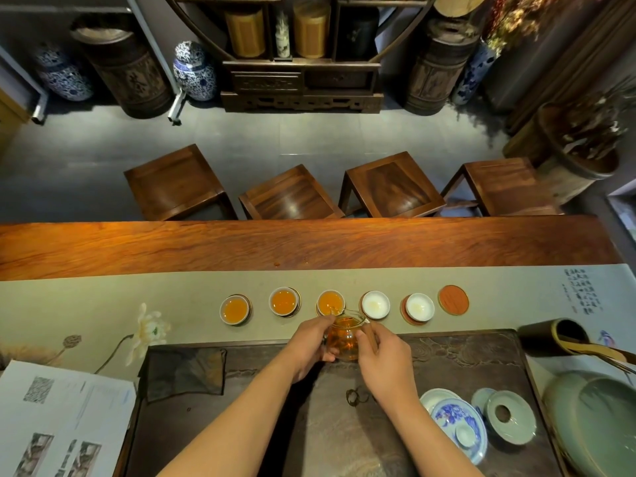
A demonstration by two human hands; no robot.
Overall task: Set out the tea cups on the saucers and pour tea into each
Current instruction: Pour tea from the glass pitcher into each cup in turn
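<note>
Your left hand and right hand fingers wrap the glass pitcher, spout over the third cup

Vertical columns of dark calligraphy are printed on the grey table runner near its far right end; the characters are too small to be read. A large carved character is borne by the dark wooden barrel at rear left, legibility uncertain. A QR code and blurred, unreadable print are shown on the paper sheet at lower left.
</note>
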